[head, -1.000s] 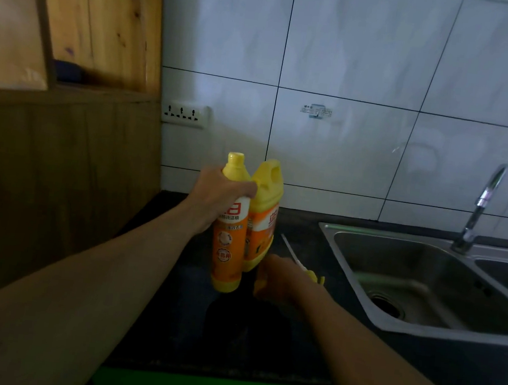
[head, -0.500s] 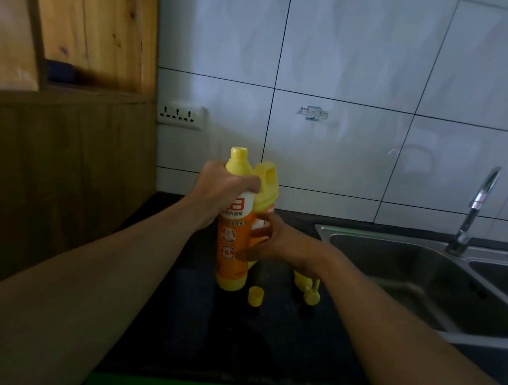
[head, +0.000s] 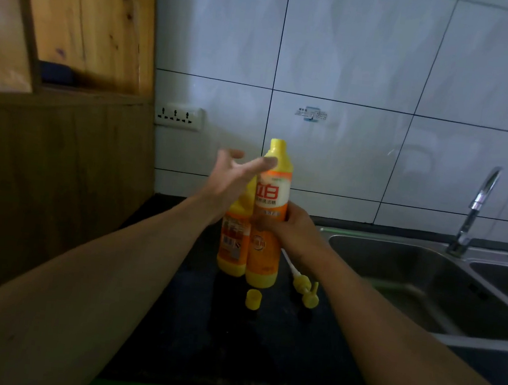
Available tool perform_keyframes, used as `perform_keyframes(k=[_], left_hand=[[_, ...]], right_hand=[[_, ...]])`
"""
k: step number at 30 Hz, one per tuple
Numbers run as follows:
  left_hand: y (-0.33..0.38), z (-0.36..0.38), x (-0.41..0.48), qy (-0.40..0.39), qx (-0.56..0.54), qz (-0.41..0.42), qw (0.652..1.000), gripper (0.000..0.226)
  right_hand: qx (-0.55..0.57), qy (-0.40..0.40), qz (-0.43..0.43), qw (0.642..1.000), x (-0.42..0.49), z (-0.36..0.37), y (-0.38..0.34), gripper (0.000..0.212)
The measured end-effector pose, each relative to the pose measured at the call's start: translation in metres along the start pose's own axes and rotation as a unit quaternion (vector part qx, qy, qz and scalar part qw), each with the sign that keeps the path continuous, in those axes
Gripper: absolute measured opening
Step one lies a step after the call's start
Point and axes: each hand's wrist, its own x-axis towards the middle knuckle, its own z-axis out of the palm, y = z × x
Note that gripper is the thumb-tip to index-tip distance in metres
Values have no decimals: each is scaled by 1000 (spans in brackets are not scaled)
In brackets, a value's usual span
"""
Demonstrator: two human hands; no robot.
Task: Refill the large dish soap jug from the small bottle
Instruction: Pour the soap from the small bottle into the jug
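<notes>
Here: one hand open, one gripping a soap bottle

The left hand (head: pixel 231 175) is spread wide, one fingertip at the shoulder of the slim yellow-and-orange plastic soap bottle (head: pixel 271 194). The right hand (head: pixel 297 227) grips the upright bottle's middle. Below is a black countertop (head: pixel 197 344), beside a steel sink (head: pixel 411 273) and a white tiled wall (head: pixel 356 61). The wider yellow plastic jug (head: pixel 233 247) stands just behind, to the left. A small yellow cap (head: pixel 253 300) and a yellow pump head (head: pixel 304 285) lie nearby.
</notes>
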Motion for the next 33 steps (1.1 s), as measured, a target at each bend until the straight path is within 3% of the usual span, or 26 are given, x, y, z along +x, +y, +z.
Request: perform_keyframes(k=[3,5,8,10,14,17,21,23,26,28,30,33], left_hand=[[-15,-1,7,95,22,16,995,46],[-23,-2,16,133,150,-63,978,58],[-37,0,20,52,294,-158,941,95],[-43,1,23,-2,283,-140,949,106],[-65,0,42,-55,277,-103,954,104],[-62,0,36,-35,253,-71,964,85],[-62,10,26,30,271,-49,961,79],[-64,18,22,52,289,-44,955,87],[-66,23,22,59,274,-83,956,118],[-64,17,25,-2,260,-118,958,130],[-59,8,27,-81,259,-135,953,121],[-54,-5,38,-106,238,-144,955,99]], right_hand=[[0,45,-10,999,4,-4,-3,34],[-4,63,-10,998,7,-8,-6,33],[-16,91,-9,996,12,-12,-4,43],[-37,104,-10,994,16,-13,-1,49],[-49,116,-3,992,21,-16,7,56],[-46,120,5,992,23,-19,12,56],[-44,130,10,990,26,-17,14,55],[-43,134,8,990,28,-14,13,56],[-36,153,15,987,30,-11,13,57],[-21,157,24,987,31,-11,14,57],[-18,148,29,988,32,-13,14,56],[-23,142,31,989,33,-15,16,55]])
